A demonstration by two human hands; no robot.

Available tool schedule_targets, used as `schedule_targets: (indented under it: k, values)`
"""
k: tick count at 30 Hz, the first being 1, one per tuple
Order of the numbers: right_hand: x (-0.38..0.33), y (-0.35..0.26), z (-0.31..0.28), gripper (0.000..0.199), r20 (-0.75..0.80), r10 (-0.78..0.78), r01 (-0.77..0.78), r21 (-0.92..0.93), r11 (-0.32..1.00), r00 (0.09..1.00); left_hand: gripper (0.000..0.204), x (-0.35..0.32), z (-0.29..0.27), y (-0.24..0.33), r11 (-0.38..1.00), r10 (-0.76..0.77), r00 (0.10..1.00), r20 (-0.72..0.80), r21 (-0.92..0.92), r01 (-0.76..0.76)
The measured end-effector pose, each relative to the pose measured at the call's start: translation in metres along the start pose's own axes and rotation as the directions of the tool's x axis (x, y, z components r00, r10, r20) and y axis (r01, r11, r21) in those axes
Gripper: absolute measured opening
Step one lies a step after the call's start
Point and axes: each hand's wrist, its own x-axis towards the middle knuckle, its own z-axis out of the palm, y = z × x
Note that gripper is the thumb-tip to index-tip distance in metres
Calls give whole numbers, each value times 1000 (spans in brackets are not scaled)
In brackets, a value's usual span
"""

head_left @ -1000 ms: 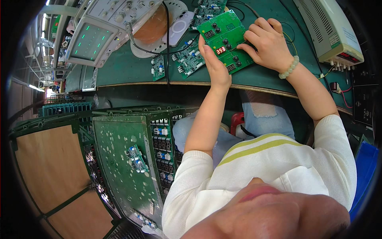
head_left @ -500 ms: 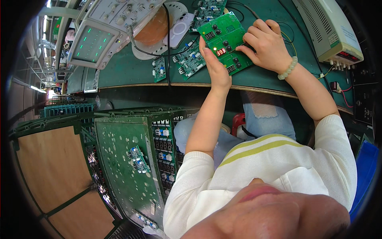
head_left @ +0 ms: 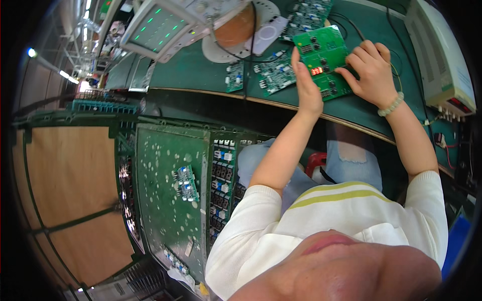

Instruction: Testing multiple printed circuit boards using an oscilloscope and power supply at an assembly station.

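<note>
From where I stand, the person's left hand (head_left: 307, 93) grips the left edge of a green board (head_left: 329, 46), thumb along the side; the fingers behind it are mostly hidden. The right hand (head_left: 370, 70) is at the board's opposite side, its fingers curled and its thumb reaching toward the middle — whether it pinches anything, I can't tell. The board is over the bench (head_left: 191, 75), near the front edge, and its middle display (head_left: 317, 71) glows red.

Beside it on the left lies a circuit board (head_left: 276, 74), with a smaller one (head_left: 234, 75) farther left. Behind them is a phone (head_left: 270, 34), and an oscilloscope (head_left: 156, 30) shows green traces. A power supply (head_left: 444, 60) sits to the right — well apart from the board.
</note>
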Motion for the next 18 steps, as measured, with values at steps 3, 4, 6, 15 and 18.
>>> schedule_targets:
  k: [3, 4, 6, 15, 18]
  values:
    - [1, -4, 4, 25, 19, 4, -5, 36, 999, 1000, 60, 0, -9, 3, 1000, 1, 999, 48, -19, 0]
    - [2, -5, 4, 25, 18, 2, -2, 34, 999, 1000, 60, -1, -8, 5, 1000, 4, 999, 48, -21, -3]
    - [2, -5, 5, 25, 30, 8, -9, 41, 999, 1000, 61, -1, -7, 8, 999, -16, 999, 50, -34, 18]
    - [-1, -2, 5, 25, 14, 0, 0, 35, 999, 1000, 61, -1, -5, 3, 999, -11, 999, 51, -39, 13]
    - [-1, -2, 5, 26, 7, -1, 1, 33, 999, 1000, 62, 0, -3, 5, 999, 2, 999, 53, -49, 1]
